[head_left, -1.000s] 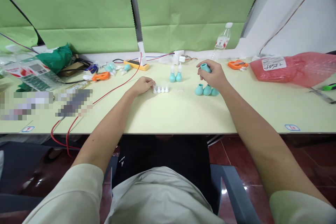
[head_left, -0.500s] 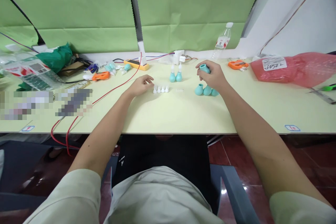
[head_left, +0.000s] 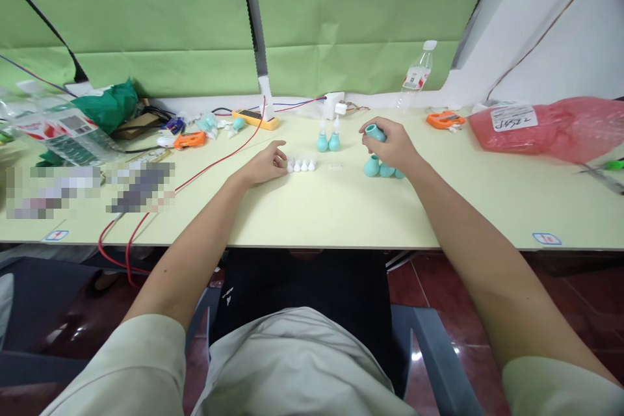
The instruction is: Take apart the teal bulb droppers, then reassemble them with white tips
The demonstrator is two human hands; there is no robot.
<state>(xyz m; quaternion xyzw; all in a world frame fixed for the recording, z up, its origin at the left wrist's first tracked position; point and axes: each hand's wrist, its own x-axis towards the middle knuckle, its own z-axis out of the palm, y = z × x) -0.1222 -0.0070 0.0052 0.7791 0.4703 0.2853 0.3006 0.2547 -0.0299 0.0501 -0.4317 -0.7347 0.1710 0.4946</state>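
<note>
Knock-over risk at both hands

Your right hand [head_left: 390, 144] grips a teal bulb [head_left: 374, 132], mouth up, near the other bulbs [head_left: 372, 167] on the tabletop [head_left: 316, 211]; a low wrist could topple them. Your left hand [head_left: 266, 165] curls beside the white tips [head_left: 305, 166], can't tell if pinching one; a careless brush could scatter them.

No wording reads clearly. Handwritten characters cross the white label [head_left: 513, 118] on the red bag [head_left: 570, 130], too blurred to decipher. Red-and-white labels [head_left: 416, 78] mark the small bottle [head_left: 424, 60] and large bottle [head_left: 80, 155]; blue-edged stickers [head_left: 546, 238] on the counter [head_left: 331, 214] are illegible.
</note>
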